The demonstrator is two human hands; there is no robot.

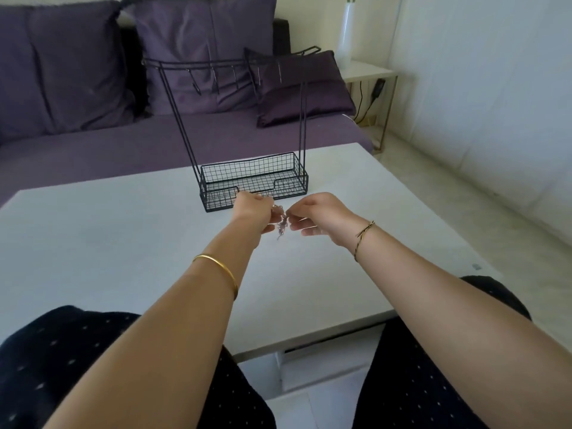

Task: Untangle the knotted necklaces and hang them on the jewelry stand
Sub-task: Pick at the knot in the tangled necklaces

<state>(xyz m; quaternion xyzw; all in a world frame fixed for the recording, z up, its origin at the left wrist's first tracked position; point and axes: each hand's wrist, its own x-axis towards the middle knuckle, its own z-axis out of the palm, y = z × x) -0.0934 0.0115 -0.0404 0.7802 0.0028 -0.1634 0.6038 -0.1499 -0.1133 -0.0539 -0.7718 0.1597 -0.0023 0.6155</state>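
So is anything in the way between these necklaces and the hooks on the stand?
Nothing visible. The left hand and right hand hold the tangled necklaces just in front of the basket of the stand; its hooks hang above, with only open air between.

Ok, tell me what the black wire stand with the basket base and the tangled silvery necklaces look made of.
Black wire stand: likely metal rod, matte black coating; thin bars and open grid. Tangled silvery necklaces, pinched by left hand and right hand: probably metal chain, pale glints; too blurred to be sure.
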